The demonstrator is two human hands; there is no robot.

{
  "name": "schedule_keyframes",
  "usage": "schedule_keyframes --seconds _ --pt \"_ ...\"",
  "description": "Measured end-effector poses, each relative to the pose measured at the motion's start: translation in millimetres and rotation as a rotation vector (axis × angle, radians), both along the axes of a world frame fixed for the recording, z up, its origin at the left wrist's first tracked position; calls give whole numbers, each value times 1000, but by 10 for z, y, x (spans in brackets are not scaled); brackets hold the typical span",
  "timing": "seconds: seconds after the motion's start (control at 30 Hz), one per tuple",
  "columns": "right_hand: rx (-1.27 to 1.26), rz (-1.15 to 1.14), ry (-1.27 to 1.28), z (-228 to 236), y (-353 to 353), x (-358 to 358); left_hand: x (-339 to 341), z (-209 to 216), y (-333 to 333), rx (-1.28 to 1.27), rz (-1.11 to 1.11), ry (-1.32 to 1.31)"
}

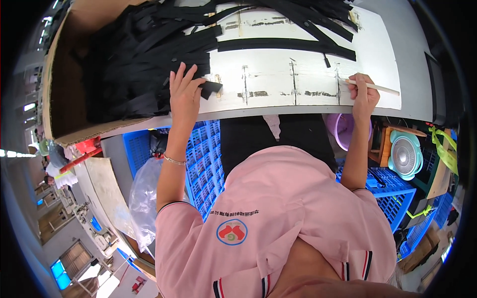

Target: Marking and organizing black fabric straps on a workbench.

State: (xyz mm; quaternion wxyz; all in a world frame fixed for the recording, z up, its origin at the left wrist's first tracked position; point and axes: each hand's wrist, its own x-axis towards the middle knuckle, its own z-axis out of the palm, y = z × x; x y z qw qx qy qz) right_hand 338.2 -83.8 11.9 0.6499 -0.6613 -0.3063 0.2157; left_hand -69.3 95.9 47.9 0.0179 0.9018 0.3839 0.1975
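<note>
My left hand [187, 93] lies over the right edge of a heap of black fabric strips [134, 59], its fingers spread. By its thumb, the cut end of one black strip [212, 88] sticks out onto the white board [318, 77]; whether the thumb presses on it I cannot tell. My right hand [365, 95] is closed round a slim white pencil [381, 89]. The pencil's tip points left, close to a dark line marked on the board. Farther back, a long black strip [283, 44] stretches across the board, with more strips loosely crossed beyond it.
A cardboard box [67, 94] holds the heap at the left. Below the table edge are blue plastic crates [203, 154], a purple bucket [342, 130] and a turquoise fan [405, 155]. A clear plastic bag [146, 198] hangs near my left forearm.
</note>
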Motion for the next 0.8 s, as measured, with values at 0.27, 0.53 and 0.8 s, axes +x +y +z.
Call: schedule_keyframes --seconds 0.27,0.53,0.8 --pt "5 -9 -72 149 25 -183 1187 -351 -500 -37 -142 -145" --pt "-185 242 -1037 67 -40 -807 1828 -385 -1008 -248 -214 -241" --pt "-373 82 -1132 -45 -419 -109 1298 -315 -1019 -252 -65 -134"
